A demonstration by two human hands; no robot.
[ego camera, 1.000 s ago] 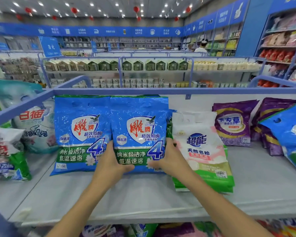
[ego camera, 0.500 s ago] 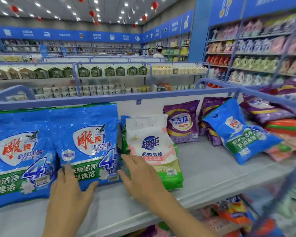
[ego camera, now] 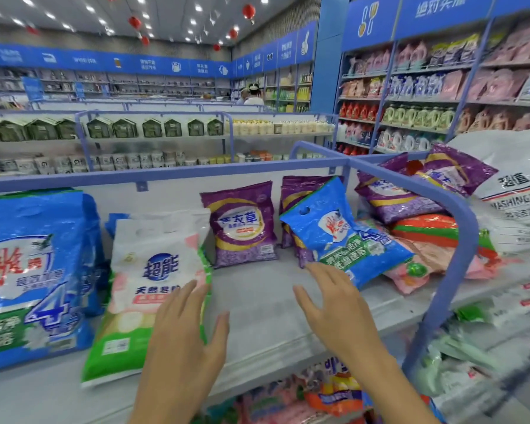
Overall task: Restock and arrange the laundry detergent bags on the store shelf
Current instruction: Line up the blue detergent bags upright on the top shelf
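Lying on the grey shelf [ego camera: 257, 289], the white-and-green detergent bag [ego camera: 153, 289] sits just beside the big blue detergent bag [ego camera: 34, 270], the left hand [ego camera: 181, 341] spread flat over its right edge, gripping nothing. Bare shelf runs from there to the small blue detergent bag [ego camera: 340, 237] propped on purple bags [ego camera: 294, 191], where the right hand [ego camera: 337, 313] hovers open and empty near its lower corner; a blue rail [ego camera: 464, 237] bounds the right end.
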